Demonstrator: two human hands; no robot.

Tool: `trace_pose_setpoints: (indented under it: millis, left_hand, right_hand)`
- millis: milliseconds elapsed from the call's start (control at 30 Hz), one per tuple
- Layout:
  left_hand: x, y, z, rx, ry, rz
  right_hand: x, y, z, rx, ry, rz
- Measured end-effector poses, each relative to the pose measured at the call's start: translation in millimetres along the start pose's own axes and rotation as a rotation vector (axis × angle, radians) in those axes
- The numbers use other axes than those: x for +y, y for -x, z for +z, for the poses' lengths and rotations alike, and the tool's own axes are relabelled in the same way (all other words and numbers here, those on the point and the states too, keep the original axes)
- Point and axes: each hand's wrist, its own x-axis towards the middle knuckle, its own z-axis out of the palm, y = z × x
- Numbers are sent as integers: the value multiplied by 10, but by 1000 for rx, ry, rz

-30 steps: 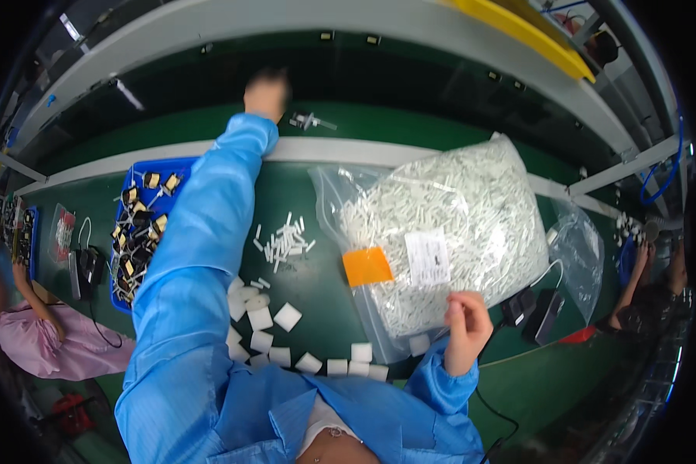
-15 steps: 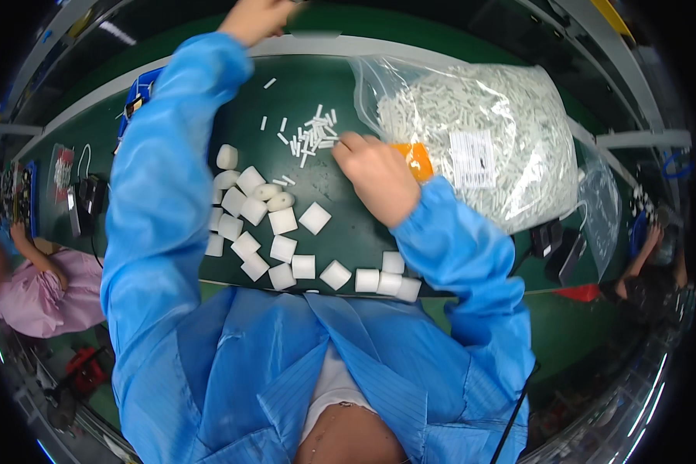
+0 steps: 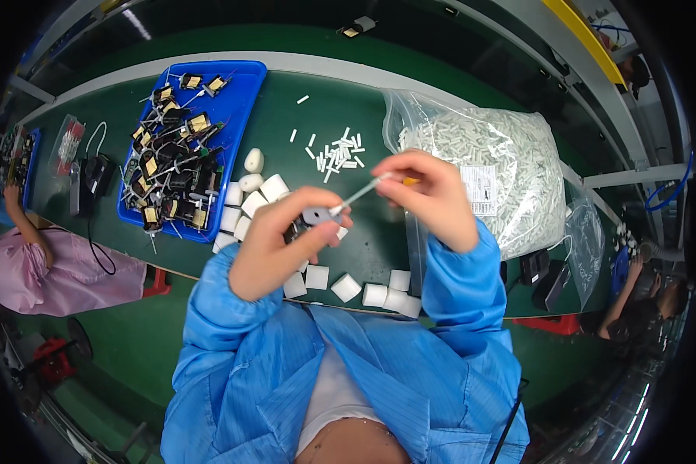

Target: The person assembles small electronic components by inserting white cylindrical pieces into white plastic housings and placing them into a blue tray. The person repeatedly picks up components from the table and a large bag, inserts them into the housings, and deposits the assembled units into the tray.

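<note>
My left hand [image 3: 282, 240] grips a small dark electrical component [image 3: 315, 216] with a grey face, mostly hidden by the fingers. A thin whitish lead [image 3: 357, 196] runs from it up to my right hand [image 3: 429, 193]. The right thumb and index finger pinch the lead's far end; whether a small tube is on that tip I cannot tell. Beyond the hands lies a loose pile of short white tubes [image 3: 339, 155]. Several white blocks [image 3: 346, 288] sit around and below the left hand.
A blue tray [image 3: 249, 93] full of dark, yellow-wrapped components stands at the left. On the right is a big clear bag [image 3: 510, 139] of white tubes. A single component [image 3: 357, 28] lies past the table's far edge. Co-workers sit on both sides.
My left hand has come back from the far edge to the middle, with the component in it. The right hand has left the tube pile and now pinches the lead. The blue tray is uncovered.
</note>
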Motion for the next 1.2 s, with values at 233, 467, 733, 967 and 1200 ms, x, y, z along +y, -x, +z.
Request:
trace_pose_setpoints:
  millis: [233, 467, 733, 967, 1200]
  left_hand:
    - [-27, 93, 147, -25, -183, 59]
    - [-18, 76, 186, -19, -275, 89]
    - [37, -23, 175, -51, -686, 376]
    - [69, -27, 248, -23, -850, 371]
    - [-13, -61, 217, -21, -786, 369]
  right_hand:
    - [-325, 317, -10, 145, -430, 23]
    - [-230, 377, -17, 167, -342, -90]
    - [-218, 313, -20, 28, 87, -174]
    - [-132, 316, 105, 116, 295, -230]
    - [-127, 274, 122, 32, 260, -180]
